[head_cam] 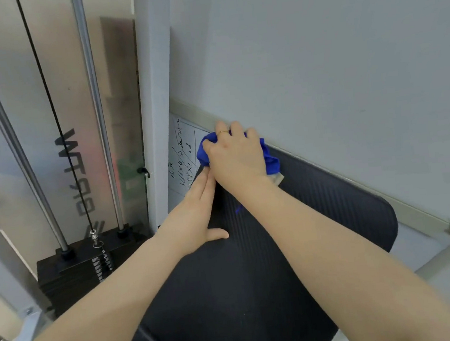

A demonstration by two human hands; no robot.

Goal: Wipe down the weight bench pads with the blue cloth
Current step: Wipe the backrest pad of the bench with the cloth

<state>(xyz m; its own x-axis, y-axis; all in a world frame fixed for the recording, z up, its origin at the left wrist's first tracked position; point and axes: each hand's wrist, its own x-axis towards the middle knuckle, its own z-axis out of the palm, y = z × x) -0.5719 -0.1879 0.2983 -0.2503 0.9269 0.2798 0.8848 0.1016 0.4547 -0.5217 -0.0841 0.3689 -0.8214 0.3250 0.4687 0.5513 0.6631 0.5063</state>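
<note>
Head view: one frame, read left to right.
Weight stack (90, 263): one, lower left, with two guide rods and one cable.
Left hand (195, 217): one, fingers straight, flat on the pad's left edge.
Whiteboard (182, 158): one, handwritten, centre, behind the pad.
Right hand (234, 155): one, gripping the bunched blue cloth (271, 159) at the pad's far end.
Bench pad (294, 246): one seen, black, ribbed.
Risk: cloth overshooting could smear the whiteboard writing; a bunched cloth likely misses strips.
</note>
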